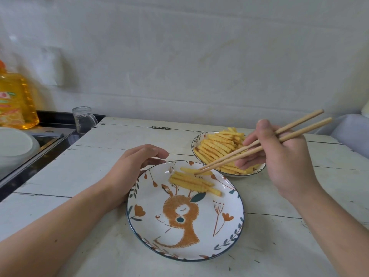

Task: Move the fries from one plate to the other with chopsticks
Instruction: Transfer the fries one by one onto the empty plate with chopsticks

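I note left hand [132, 168] at near plate [229, 232] rim, ten o'clock side, fingers loosely curled, holding nothing. Few crinkle-cut yellow fries [191, 181] on near plate toward twelve o'clock, long axes ten-to-four. Chopsticks [259, 146] slope from two o'clock, tips at topmost fry. Far plate [196, 140] heaped. Right hand [283, 156] grips chopsticks.

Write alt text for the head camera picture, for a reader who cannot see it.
A right hand holds chopsticks with their tips at a fry on the near deer plate, which holds a few fries. The left hand rests at that plate's far left rim. Behind it, a second plate is heaped with fries on a white table.
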